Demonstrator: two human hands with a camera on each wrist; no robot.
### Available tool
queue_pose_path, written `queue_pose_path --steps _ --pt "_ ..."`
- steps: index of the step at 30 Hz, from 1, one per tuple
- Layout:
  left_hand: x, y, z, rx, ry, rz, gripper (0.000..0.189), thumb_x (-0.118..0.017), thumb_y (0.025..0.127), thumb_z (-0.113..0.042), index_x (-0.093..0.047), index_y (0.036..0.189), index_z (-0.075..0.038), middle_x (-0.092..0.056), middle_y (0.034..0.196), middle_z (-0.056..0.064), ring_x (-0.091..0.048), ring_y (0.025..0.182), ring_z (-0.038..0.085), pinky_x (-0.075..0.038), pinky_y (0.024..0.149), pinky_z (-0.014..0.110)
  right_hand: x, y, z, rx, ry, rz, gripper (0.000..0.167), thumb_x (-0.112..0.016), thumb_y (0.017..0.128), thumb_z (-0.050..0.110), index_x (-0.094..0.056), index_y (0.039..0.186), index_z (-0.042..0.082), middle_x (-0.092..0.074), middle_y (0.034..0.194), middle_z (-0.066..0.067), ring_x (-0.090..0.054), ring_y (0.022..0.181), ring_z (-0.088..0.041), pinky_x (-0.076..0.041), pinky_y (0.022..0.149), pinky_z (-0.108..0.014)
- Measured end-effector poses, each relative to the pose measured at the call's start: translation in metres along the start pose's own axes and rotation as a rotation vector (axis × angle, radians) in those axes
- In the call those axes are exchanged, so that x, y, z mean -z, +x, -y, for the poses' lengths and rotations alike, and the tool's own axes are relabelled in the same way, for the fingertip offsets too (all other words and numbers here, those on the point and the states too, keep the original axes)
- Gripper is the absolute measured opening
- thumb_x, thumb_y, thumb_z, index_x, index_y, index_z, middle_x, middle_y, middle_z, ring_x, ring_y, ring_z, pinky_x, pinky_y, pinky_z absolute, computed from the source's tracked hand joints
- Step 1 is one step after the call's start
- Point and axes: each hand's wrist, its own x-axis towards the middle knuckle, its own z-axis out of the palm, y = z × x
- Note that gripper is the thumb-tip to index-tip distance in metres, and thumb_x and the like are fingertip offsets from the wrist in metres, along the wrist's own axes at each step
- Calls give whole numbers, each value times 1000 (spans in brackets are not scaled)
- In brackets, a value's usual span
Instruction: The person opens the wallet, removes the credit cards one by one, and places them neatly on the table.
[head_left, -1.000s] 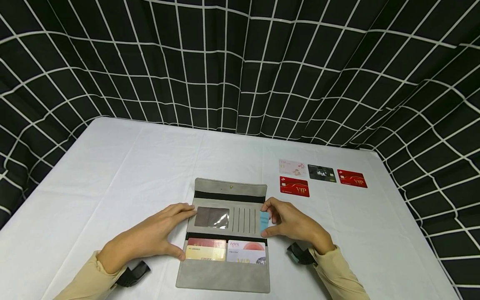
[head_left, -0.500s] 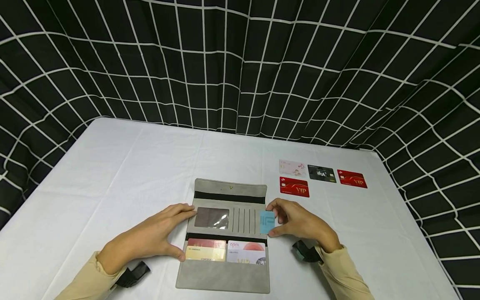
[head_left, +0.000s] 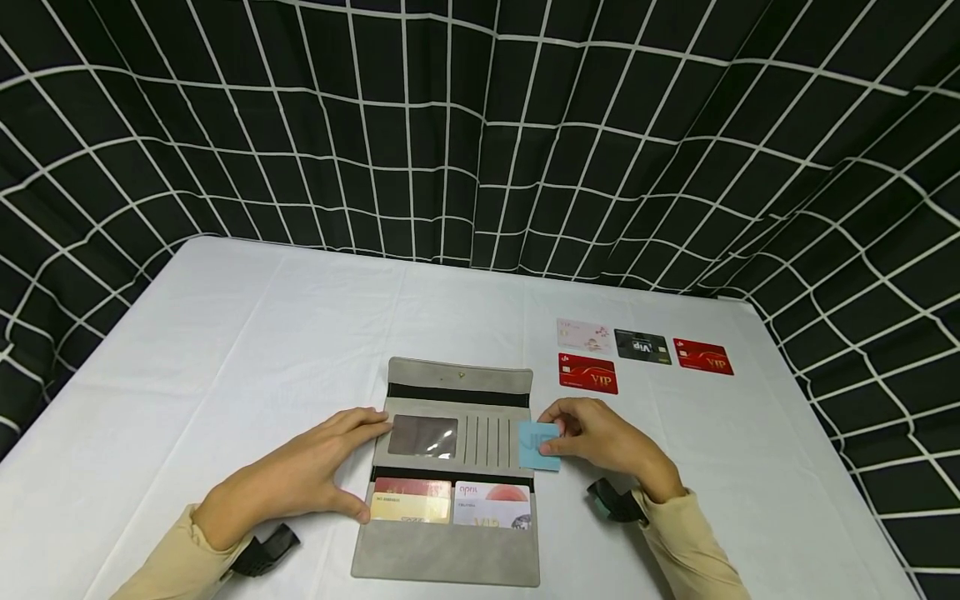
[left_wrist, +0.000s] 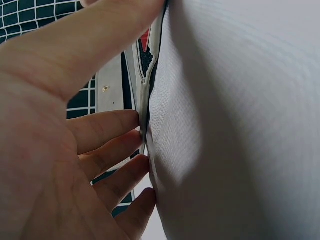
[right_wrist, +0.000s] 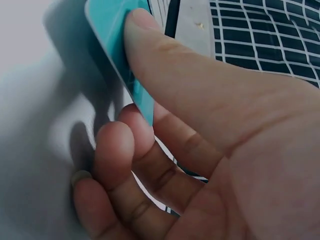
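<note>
A grey wallet [head_left: 442,554] lies unfolded on the white table. Between the thumb and fingers of my right hand [head_left: 603,437] is a light blue card [head_left: 531,446], which juts past the wallet's right edge; its left part appears to be inside the rightmost slot. The right wrist view has the thumb pressed on the blue card's face [right_wrist: 116,37]. My left hand [head_left: 300,475] rests along the wallet's left edge, fingers extended and thumb lower down. In the lower pockets sit a yellow card [head_left: 411,507], a red card behind it, and pale cards [head_left: 491,510].
To the right, beyond the wallet, lie a pink card [head_left: 584,335], a black card [head_left: 643,347], a red card [head_left: 702,357] and another red card [head_left: 588,373]. A black curtain with a white grid [head_left: 420,133] hangs behind the table [head_left: 300,317].
My right hand has drawn the blue card rightward, so more of it shows outside the slot. Its thumb now lies on the card's face. The left hand stays in place.
</note>
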Motion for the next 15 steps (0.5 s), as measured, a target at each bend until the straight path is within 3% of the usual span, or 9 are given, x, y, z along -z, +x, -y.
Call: queue_pose_path --steps 15 --pt "0 0 0 -1 -1 -2 108 -76 64 -66 -46 147 -5 -45 149 9 -46 136 33 -43 108 56 15 -7 -1 -56 20 24 26 -80 82 17 -68 100 2 -61 79 -1 -54 76 -15 -43 64 -20"
